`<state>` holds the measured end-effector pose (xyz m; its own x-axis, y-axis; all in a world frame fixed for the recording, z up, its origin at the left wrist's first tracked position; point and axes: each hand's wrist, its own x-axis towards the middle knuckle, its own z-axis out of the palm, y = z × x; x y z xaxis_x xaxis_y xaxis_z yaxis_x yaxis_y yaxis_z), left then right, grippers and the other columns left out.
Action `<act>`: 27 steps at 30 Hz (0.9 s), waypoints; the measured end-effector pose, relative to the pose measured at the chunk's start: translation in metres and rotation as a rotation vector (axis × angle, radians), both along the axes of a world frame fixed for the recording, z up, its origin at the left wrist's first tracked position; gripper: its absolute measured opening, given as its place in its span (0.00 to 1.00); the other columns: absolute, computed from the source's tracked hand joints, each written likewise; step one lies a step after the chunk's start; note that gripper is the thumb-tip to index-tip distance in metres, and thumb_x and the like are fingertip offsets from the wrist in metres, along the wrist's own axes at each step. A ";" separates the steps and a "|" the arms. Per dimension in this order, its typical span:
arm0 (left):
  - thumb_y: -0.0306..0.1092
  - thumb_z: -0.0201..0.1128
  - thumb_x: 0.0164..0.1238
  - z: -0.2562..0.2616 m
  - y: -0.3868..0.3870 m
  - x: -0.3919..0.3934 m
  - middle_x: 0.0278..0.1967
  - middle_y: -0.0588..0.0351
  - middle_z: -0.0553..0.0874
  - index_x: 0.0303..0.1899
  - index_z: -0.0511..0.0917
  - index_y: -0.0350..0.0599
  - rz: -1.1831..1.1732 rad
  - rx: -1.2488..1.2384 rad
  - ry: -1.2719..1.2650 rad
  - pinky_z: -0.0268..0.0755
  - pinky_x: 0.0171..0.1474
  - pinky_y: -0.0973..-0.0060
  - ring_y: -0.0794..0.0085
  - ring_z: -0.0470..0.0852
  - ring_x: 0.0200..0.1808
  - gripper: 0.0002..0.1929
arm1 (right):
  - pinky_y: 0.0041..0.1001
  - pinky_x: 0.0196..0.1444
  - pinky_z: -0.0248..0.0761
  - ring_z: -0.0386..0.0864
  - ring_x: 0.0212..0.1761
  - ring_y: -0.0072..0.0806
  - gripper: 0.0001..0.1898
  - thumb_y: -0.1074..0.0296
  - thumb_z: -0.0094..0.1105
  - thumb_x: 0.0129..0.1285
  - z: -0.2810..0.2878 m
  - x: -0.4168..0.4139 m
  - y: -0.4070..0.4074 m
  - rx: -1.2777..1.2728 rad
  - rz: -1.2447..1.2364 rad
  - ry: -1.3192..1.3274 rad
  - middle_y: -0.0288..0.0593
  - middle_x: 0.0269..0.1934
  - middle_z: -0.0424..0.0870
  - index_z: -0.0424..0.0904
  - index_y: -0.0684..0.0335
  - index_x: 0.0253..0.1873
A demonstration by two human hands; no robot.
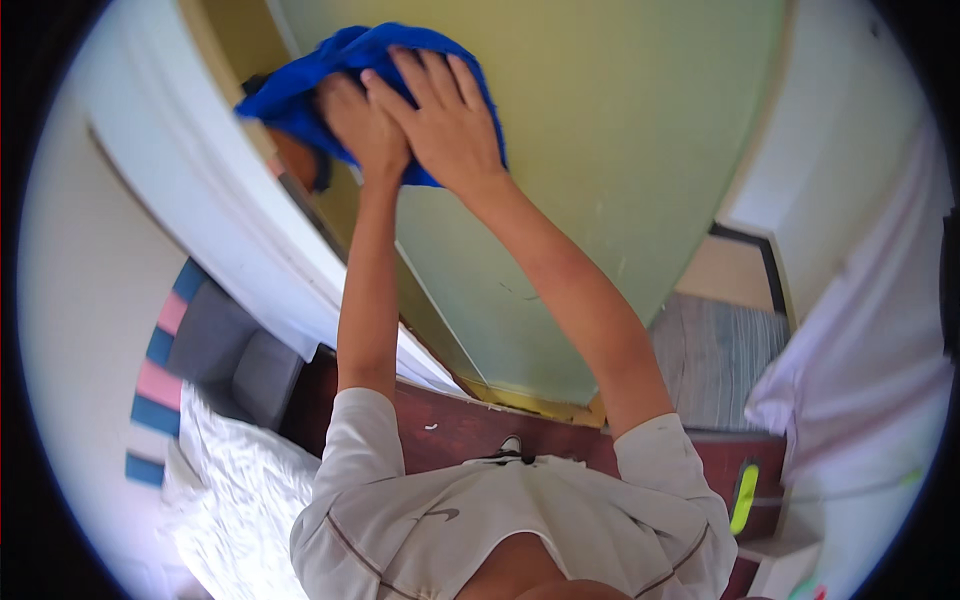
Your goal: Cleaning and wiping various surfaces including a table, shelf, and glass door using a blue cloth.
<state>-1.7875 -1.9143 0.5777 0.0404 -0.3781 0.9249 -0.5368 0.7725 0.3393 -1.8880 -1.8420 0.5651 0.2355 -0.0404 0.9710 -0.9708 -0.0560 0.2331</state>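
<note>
Both of my hands lie spread on a blue cloth (360, 49), high up on a pale green-yellow panel with a yellowish frame (600, 135), which looks like a door. My left hand (365, 127) is on the cloth's middle, its fingertips blurred or partly in the folds. Against it, thumb overlapping, my right hand (450, 124) rests flat with fingers apart near the cloth's right part. The cloth's left end hangs over the panel's edge strip, beside a brown-orange thing (296, 157) that is partly hidden.
A white curtain or sheet (225, 202) runs down the left, beside a grey padded seat (217, 349) and white bedding (240, 480). Dark red floor (450, 442) lies below. At right are a grey striped mat or floor (712, 360), a pale curtain (847, 360) and a yellow-green object (745, 496).
</note>
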 end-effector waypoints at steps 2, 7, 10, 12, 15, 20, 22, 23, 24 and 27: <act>0.44 0.48 0.73 -0.002 0.007 -0.016 0.60 0.31 0.74 0.62 0.68 0.32 0.171 -0.291 0.004 0.56 0.66 0.51 0.38 0.69 0.62 0.26 | 0.40 0.74 0.52 0.67 0.67 0.38 0.19 0.61 0.52 0.65 -0.006 -0.007 0.009 -0.001 -0.063 -0.034 0.38 0.63 0.74 0.77 0.45 0.60; 0.44 0.55 0.70 -0.021 0.090 -0.086 0.51 0.38 0.81 0.57 0.75 0.39 -0.222 0.010 -0.274 0.63 0.61 0.49 0.44 0.77 0.56 0.21 | 0.56 0.70 0.54 0.70 0.60 0.48 0.19 0.53 0.60 0.58 -0.028 -0.088 0.073 -0.016 -0.355 -0.262 0.47 0.54 0.76 0.82 0.44 0.54; 0.42 0.60 0.65 -0.051 0.100 -0.131 0.43 0.42 0.85 0.49 0.81 0.41 -0.438 -0.416 -0.271 0.69 0.56 0.52 0.47 0.82 0.48 0.17 | 0.57 0.66 0.54 0.66 0.58 0.61 0.25 0.57 0.57 0.59 -0.035 -0.144 0.119 -0.218 -0.387 -0.298 0.66 0.55 0.71 0.74 0.61 0.61; 0.40 0.62 0.62 -0.053 0.109 -0.143 0.41 0.46 0.86 0.45 0.82 0.43 -0.499 -0.399 -0.254 0.73 0.49 0.56 0.50 0.83 0.44 0.14 | 0.56 0.65 0.54 0.66 0.58 0.63 0.26 0.59 0.56 0.60 -0.041 -0.161 0.124 -0.200 -0.431 -0.340 0.68 0.56 0.70 0.72 0.66 0.62; 0.40 0.64 0.59 -0.065 0.077 -0.124 0.38 0.49 0.87 0.41 0.83 0.45 -0.599 -0.307 -0.126 0.76 0.43 0.62 0.53 0.84 0.38 0.12 | 0.55 0.65 0.52 0.63 0.62 0.64 0.27 0.62 0.56 0.60 -0.040 -0.111 0.096 -0.109 -0.507 -0.529 0.71 0.58 0.68 0.69 0.71 0.62; 0.51 0.59 0.66 -0.051 0.015 -0.023 0.44 0.47 0.87 0.48 0.83 0.45 0.002 -0.001 -0.184 0.73 0.50 0.56 0.50 0.84 0.45 0.20 | 0.58 0.68 0.51 0.70 0.57 0.59 0.24 0.58 0.59 0.58 -0.023 -0.025 0.029 0.144 -0.369 -0.225 0.65 0.53 0.73 0.76 0.64 0.58; 0.53 0.54 0.71 -0.051 -0.004 0.013 0.54 0.38 0.81 0.60 0.76 0.41 0.126 -0.028 -0.074 0.65 0.61 0.53 0.42 0.77 0.56 0.27 | 0.57 0.70 0.50 0.71 0.57 0.58 0.24 0.57 0.60 0.57 -0.022 -0.003 0.004 0.197 -0.261 -0.153 0.62 0.51 0.75 0.78 0.61 0.57; 0.53 0.54 0.71 -0.052 -0.003 0.012 0.54 0.38 0.81 0.60 0.76 0.41 0.115 -0.035 -0.072 0.65 0.61 0.53 0.42 0.77 0.56 0.27 | 0.57 0.70 0.50 0.72 0.57 0.57 0.21 0.56 0.60 0.57 -0.021 0.003 -0.006 0.068 -0.253 -0.070 0.59 0.50 0.76 0.80 0.59 0.54; 0.53 0.53 0.72 -0.054 -0.004 0.014 0.57 0.36 0.79 0.63 0.73 0.41 0.106 -0.104 -0.034 0.63 0.63 0.53 0.41 0.75 0.59 0.28 | 0.57 0.71 0.51 0.73 0.57 0.56 0.19 0.55 0.61 0.57 -0.020 0.008 -0.012 -0.060 -0.233 0.013 0.56 0.48 0.78 0.82 0.56 0.51; 0.54 0.51 0.73 -0.058 0.003 0.003 0.58 0.35 0.78 0.66 0.71 0.42 0.052 -0.125 0.029 0.60 0.66 0.52 0.38 0.73 0.61 0.29 | 0.54 0.73 0.52 0.70 0.65 0.53 0.15 0.54 0.64 0.54 -0.017 -0.017 0.002 0.015 -0.265 0.138 0.54 0.57 0.77 0.84 0.55 0.42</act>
